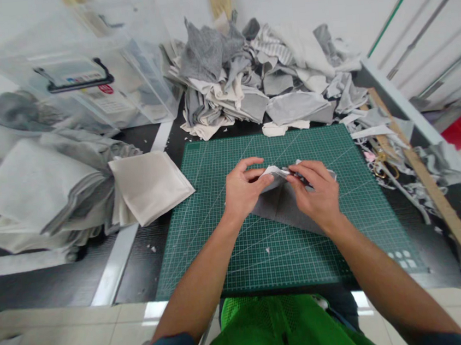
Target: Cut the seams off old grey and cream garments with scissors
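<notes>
Both my hands meet over the middle of a green cutting mat (229, 238). My left hand (242, 189) pinches the upper edge of a grey fabric piece (277, 206) between thumb and fingers. My right hand (315, 192) is closed on the same edge just to the right. The fabric's top is lifted and folded, with a white layer showing, and its lower part lies on the mat.
A heap of grey and white fabric scraps (261, 76) lies behind the mat. Folded cloth stacks (51, 191) and a clear plastic bin (84, 72) sit to the left. Along the right edge run a wooden ruler (434, 189), scissors (384, 164) and scraps.
</notes>
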Motion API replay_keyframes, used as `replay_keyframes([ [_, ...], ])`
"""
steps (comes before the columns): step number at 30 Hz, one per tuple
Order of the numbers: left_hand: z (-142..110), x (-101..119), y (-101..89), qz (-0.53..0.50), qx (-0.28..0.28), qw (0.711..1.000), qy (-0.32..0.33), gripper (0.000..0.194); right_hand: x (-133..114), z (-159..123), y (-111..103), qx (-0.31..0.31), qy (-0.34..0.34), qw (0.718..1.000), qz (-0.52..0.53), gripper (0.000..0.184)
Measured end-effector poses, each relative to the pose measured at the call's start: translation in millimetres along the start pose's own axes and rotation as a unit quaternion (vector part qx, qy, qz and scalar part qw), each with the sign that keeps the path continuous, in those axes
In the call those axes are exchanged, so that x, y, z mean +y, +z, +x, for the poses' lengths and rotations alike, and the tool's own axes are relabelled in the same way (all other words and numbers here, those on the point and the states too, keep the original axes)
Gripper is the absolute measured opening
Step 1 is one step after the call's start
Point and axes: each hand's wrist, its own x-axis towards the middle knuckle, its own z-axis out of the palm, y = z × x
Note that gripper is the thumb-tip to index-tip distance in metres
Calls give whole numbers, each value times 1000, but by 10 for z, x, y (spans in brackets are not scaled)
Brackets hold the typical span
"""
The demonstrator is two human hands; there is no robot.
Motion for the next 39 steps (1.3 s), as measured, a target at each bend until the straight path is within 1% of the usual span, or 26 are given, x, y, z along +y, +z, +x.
replay_keyframes([
  [3, 0, -3, 3, 0, -1, 1000, 1, 51, -20, -14, 28, -9, -33, 999, 0, 18],
  [6, -8, 0, 23, 9, 2, 1000, 6, 49, -30, -31, 61, -17, -42, 999, -7, 19],
  [13, -31, 3, 61, 40, 6, 999, 29, 45, -3, -50, 94, -12, -30, 999, -14, 18],
  [19, -32, -5, 64, 58, 8, 997, 41, 44, -19, -39, 82, -22, -22, 999, -8, 16],
  [24, -26, 4, 56, 49, 15, 998, 43, 45, -46, -24, 57, -7, -23, 1000, 1, 15],
  [27, -13, -4, 41, 43, 18, 998, 42, 47, -57, -20, 45, -11, -18, 1000, 2, 16],
  [30, -3, -35, 35, 30, 8, 999, 44, 49, -54, -17, 41, -10, -15, 1000, -3, 15],
  [33, -5, -73, 42, 39, -2, 998, 51, 51, -45, -18, 37, -10, -16, 1000, -4, 15],
  [39, -26, -83, 64, 58, 2, 996, 64, 53, -53, -29, 8, -29, 6, 1000, 0, 16],
])
